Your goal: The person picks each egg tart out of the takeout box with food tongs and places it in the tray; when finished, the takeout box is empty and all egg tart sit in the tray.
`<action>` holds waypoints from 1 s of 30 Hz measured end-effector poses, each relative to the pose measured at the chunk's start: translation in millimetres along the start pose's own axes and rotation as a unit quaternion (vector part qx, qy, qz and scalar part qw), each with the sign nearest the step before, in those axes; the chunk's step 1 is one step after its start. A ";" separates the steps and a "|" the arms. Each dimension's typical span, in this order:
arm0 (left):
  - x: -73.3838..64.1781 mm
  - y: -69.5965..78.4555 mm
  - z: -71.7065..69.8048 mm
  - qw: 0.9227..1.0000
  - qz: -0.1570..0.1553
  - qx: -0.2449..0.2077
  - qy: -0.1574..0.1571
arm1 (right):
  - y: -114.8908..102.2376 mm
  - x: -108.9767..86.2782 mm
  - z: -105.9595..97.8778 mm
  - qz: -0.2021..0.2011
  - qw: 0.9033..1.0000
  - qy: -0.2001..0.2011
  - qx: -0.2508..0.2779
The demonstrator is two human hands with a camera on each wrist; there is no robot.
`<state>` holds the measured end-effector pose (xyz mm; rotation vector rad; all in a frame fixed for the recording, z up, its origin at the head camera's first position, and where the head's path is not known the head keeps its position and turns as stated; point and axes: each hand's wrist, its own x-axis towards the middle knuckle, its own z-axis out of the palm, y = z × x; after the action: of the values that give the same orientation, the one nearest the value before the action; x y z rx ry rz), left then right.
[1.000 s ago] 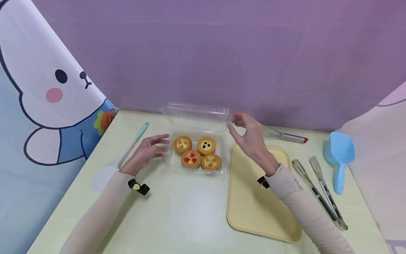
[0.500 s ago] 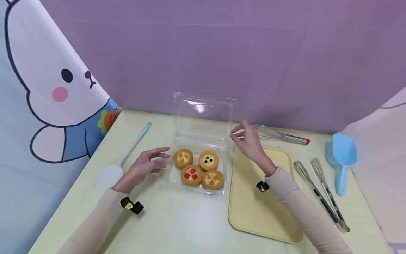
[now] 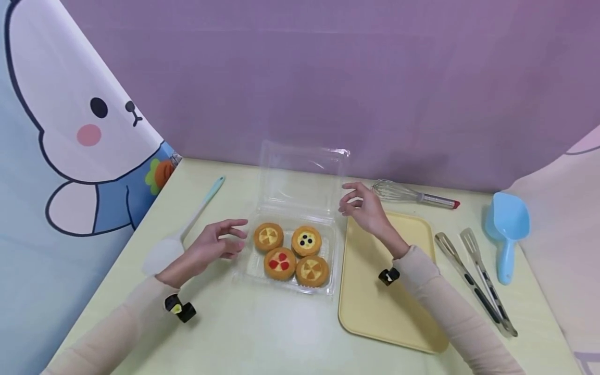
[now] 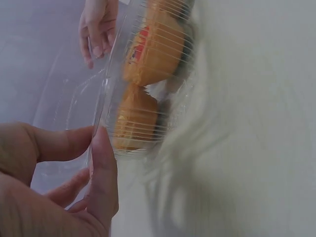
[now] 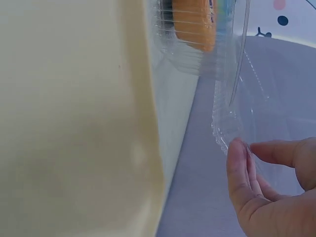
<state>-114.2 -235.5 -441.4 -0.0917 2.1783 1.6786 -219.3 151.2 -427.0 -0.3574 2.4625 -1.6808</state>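
In the head view, a clear plastic clamshell box [image 3: 334,260] sits mid-table with its hinged lid [image 3: 304,177] raised at the back. Several round tarts fill it: one with red pieces [image 3: 280,263], one with dark dots [image 3: 307,240], and two with a yellow wedge pattern [image 3: 269,237]. My left hand [image 3: 211,242] is at the box's left side; the left wrist view shows its thumb and index finger pinching the rim [image 4: 102,98]. On the other side, my right hand [image 3: 367,211] pinches the lid's edge between thumb and fingertips, as the right wrist view shows.
A yellow tray [image 3: 389,317] lies right of the box under the right forearm. Beyond it are a whisk [image 3: 412,195], metal tongs [image 3: 473,284] and a blue scoop [image 3: 506,229]. A white spatula [image 3: 164,252] lies left. A purple cloth [image 3: 328,78] hangs behind the table.
The lid has swung from a slanted position to face me more. The box has come nearer to me, with my left hand moving along beside it. My right hand has shifted slightly nearer too.
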 end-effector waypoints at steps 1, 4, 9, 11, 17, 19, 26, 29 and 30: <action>-1.5 0.5 -0.3 1.000 0.000 0.002 -0.003 | 0.6 0.3 0.1 0.007 1.000 -0.004 0.008; -6.4 0.6 -0.5 1.000 -0.002 0.005 -0.010 | 1.8 1.0 0.9 0.037 0.999 -0.013 0.037; -14.1 -3.0 -0.9 1.000 -0.006 0.006 -0.020 | 6.8 1.6 3.5 0.087 0.994 -0.028 0.061; -15.5 -3.9 -0.7 1.000 -0.001 0.003 -0.026 | 10.0 1.9 4.2 0.098 0.992 -0.032 0.074; -16.8 -3.3 0.4 1.000 0.003 -0.013 -0.019 | 17.6 2.9 5.8 0.113 0.984 -0.048 0.128; -16.6 -2.7 1.1 1.000 0.000 -0.017 -0.014 | 18.9 3.3 6.0 0.123 0.981 -0.050 0.142; -12.6 -2.1 2.7 1.000 -0.001 -0.017 -0.005 | 21.8 4.9 5.2 0.146 0.975 -0.049 0.157; -12.5 -3.0 2.8 1.000 0.000 -0.018 -0.007 | 24.2 5.3 5.5 0.151 0.973 -0.047 0.166; -12.7 -3.4 2.7 1.000 -0.001 -0.019 -0.006 | 25.0 5.0 5.6 0.152 0.973 -0.046 0.169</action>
<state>-100.8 -236.2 -440.8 -0.0938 2.1359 1.7154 -225.7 153.6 -452.2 -0.0149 1.9921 -1.8508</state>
